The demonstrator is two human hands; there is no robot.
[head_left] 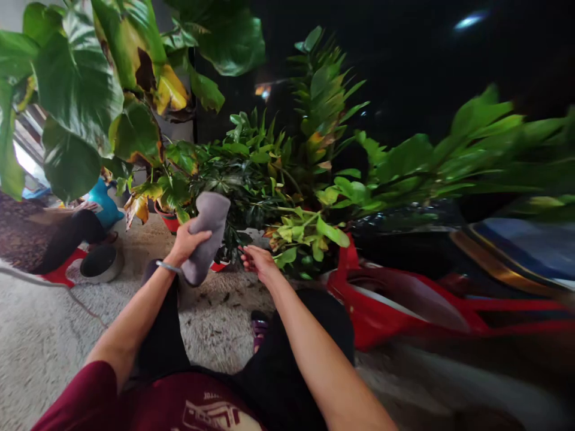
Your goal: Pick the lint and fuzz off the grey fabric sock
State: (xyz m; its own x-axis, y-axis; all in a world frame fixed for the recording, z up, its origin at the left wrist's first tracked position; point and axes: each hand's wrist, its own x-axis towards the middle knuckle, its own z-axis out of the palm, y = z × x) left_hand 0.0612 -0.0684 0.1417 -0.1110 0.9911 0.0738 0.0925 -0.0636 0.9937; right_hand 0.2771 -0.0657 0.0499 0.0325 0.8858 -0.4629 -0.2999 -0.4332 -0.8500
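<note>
A grey, soft-looking, sock-shaped piece [214,218] is raised in front of me, wide at its top and bottom ends. Wrapped around its left side is my left hand [186,242], with the thumb across its face; a grey band circles that wrist. My right hand [258,261] is apart from the piece, a little to its right and lower. Its fingers are half curled with small gaps between them, and I make out nothing held in them. Just beyond that hand are leaves of the potted plants [299,230].
Large-leaved plants [81,78] crowd the far side. At right stands a red bag [386,305], blurred, beside dark and blue items [521,245]. To the left, another person's dark-clothed leg [65,242] is near a grey pot [102,264]. A cable [85,308] crosses the concrete floor [40,341].
</note>
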